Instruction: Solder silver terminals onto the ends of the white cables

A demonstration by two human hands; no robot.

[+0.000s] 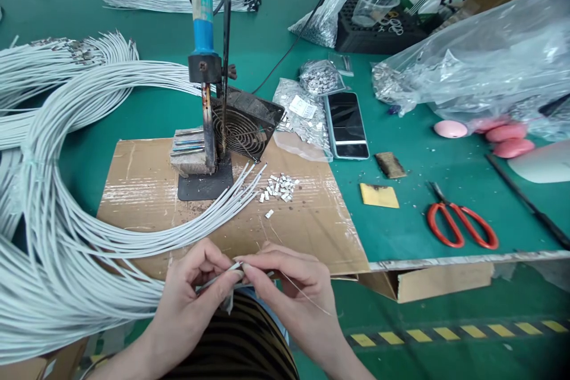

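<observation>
a green work table (401, 219) fills the scene, with a worn cardboard sheet (146, 184) laid over its near edge and a yellow-and-black floor stripe (445, 332) showing below. on the cardboard a blue-handled soldering iron (201, 6) stands upright in its mount, a small black fan (243, 127) leans just behind it, and a pile of small metal pieces (278, 187) lies to the right. a phone (346, 124), red-handled scissors (461, 225) and clear plastic bags (481, 65) sit farther right; a big bundle of white wires (53, 190) loops in from the left. you bring your hands together just off the table's near edge, above your lap: your left hand (196, 291) pinches a thin white wire (234, 267) near its end, and your right hand (289, 285) meets it fingertip to fingertip, thumb and forefinger closed on the wire's tip.
</observation>
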